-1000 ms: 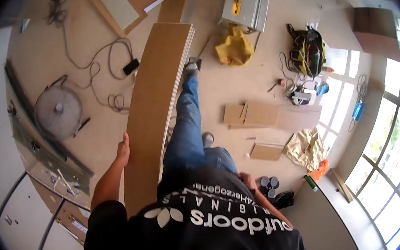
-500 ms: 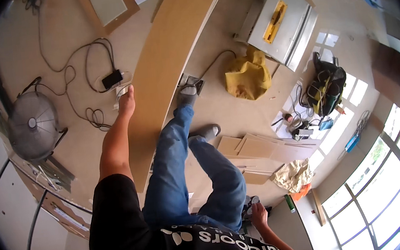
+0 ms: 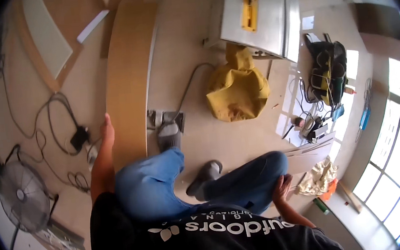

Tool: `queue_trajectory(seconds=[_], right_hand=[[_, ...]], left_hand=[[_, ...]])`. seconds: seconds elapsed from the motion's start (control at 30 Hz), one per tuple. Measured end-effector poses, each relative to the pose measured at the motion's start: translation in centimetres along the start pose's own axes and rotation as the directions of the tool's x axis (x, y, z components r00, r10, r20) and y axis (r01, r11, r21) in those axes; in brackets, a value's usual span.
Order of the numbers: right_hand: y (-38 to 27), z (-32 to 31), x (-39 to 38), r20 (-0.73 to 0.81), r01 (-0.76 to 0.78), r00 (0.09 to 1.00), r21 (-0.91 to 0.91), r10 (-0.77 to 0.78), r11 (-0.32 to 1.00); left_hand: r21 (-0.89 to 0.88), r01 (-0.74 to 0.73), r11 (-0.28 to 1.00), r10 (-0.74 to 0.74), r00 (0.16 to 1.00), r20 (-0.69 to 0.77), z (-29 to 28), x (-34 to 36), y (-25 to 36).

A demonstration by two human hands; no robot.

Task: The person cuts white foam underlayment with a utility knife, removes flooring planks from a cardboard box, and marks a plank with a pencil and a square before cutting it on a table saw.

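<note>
A long, light-brown wooden board (image 3: pixel 129 78) stretches away from my left knee, its pale edge facing right. My left hand (image 3: pixel 107 132) grips the board's left edge; the thumb side shows, and the other fingers are hidden at the board. Over on the right, my right hand (image 3: pixel 281 189) rests against my bent right knee, fingers lying on the jeans with no object visible in them. Beyond my left foot (image 3: pixel 169 137), just right of the board, sits a small dark metal piece (image 3: pixel 178 120) on the floor.
Left lie cables with a black adapter (image 3: pixel 79 137) and a round fan (image 3: pixel 23 195). Ahead right stands a table saw (image 3: pixel 259 16) with a yellow bag (image 3: pixel 238 94) below it. A tool bag (image 3: pixel 328 70), board offcuts (image 3: pixel 310 155) and crumpled cloth (image 3: pixel 316 177) lie farther right.
My knees have bent and spread as I lowered myself. My right hand has gone from beside my hip to my right knee. My left hand stays at the board's left edge.
</note>
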State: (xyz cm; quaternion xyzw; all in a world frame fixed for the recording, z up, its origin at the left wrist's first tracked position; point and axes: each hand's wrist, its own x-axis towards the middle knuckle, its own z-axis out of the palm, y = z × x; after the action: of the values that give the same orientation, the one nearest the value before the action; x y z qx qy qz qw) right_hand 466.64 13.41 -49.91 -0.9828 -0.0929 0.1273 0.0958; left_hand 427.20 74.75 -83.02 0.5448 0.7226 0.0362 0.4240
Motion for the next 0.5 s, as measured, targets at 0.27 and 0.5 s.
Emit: queue_trajectory(seconds=[0.27,0.5], right_hand=[[-3.5,4.6,10.3,-0.081,0.100,0.993,0.146,-0.089,0.984],[0.2,7.7,14.8,-0.061,0.119,0.992,0.085,-0.114,0.989]], left_hand=[[0.181,0.065,0.981,-0.071,0.997,0.025,-1.9,1.5,-1.8],[0.564,-0.103,0.819,0.295,0.919,-0.261,-8.1,-8.4,1.8]])
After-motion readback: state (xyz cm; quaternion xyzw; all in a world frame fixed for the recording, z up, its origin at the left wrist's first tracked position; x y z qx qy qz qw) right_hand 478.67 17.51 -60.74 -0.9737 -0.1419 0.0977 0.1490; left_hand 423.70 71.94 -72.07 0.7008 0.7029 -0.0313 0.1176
